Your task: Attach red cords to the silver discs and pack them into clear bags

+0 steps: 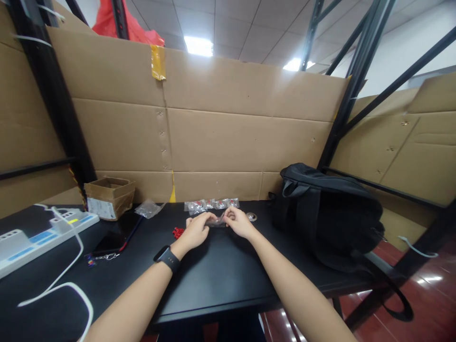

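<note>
Both hands meet over the middle of the black table (213, 275). My left hand (197, 230), with a dark watch on the wrist, is closed on one end of a small clear plastic bag (216, 222). My right hand (237, 221) pinches the bag's other end. What lies inside the bag is too small to tell. Just behind the hands is a row of small clear packets (197, 206) with red and silvery bits. A small red pile (178, 232) lies left of my left hand, and a round silvery piece (251, 217) sits right of my right hand.
On the right stands a black backpack (331, 213), its strap hanging over the edge. To the left are an open cardboard box (110, 197), a crumpled plastic bag (148, 209), a dark tablet-like device (116, 237) and a white power strip (46, 240) with cables. Cardboard panels (221, 142) rise behind.
</note>
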Tool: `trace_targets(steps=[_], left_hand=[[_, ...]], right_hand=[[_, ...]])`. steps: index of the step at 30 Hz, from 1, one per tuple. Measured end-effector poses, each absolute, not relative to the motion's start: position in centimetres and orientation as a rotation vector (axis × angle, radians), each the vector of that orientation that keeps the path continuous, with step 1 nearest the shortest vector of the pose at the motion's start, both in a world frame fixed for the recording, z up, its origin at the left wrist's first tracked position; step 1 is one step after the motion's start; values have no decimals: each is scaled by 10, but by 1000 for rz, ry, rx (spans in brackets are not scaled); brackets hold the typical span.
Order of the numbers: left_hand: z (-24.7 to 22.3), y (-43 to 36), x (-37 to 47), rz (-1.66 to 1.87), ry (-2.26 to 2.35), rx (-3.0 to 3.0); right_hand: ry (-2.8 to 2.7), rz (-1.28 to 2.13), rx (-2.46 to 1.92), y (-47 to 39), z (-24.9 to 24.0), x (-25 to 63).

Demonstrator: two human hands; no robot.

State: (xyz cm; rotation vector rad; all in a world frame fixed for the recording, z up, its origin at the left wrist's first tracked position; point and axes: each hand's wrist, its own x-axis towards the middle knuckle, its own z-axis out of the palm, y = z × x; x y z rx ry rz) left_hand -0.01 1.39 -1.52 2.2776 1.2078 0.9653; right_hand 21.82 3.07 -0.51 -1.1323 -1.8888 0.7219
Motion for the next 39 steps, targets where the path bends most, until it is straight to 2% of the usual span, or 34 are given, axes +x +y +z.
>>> trace_targets(steps=[10,14,20,28,35,39], left_hand=[[-19,18,-5,1120,925,2320],[-19,21,-7,1204,966,2192],[-19,19,-5,1098,935,1981],[-25,13,6,1103,1020,2020],[-31,17,7,1133,1132,1885],[-32,17,12,1104,1288,1979]], right_hand=[[-1836,729,-1127,31,-8,216],[-1778,693,-1177,31,-8,216],[-1704,710,-1234,34,-7,218],[-1735,838,-1144,27,-3,213],[-1673,850,-1359,29,-3,219],[-1901,678,-1432,27,-3,220]])
